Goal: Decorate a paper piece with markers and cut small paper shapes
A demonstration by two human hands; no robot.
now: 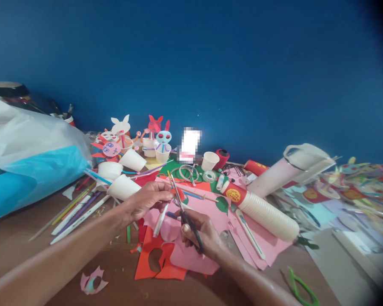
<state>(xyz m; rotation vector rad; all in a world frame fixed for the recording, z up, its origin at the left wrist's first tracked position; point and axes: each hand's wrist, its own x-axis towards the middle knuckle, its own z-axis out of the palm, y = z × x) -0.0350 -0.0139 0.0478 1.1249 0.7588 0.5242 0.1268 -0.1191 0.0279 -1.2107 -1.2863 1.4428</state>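
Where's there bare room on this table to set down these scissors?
Bare wood shows front left, between the left forearm and the red paper, and front right, beside the pink paper. It's crowded around the left hand, right hand and white cup stack.

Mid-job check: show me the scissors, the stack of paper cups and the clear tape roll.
Scissors (178,194), head view, point on the metal blades.
Stack of paper cups (264,216), head view, point on the middle of the stack's white side.
Clear tape roll (209,176), head view, point on the roll's face.
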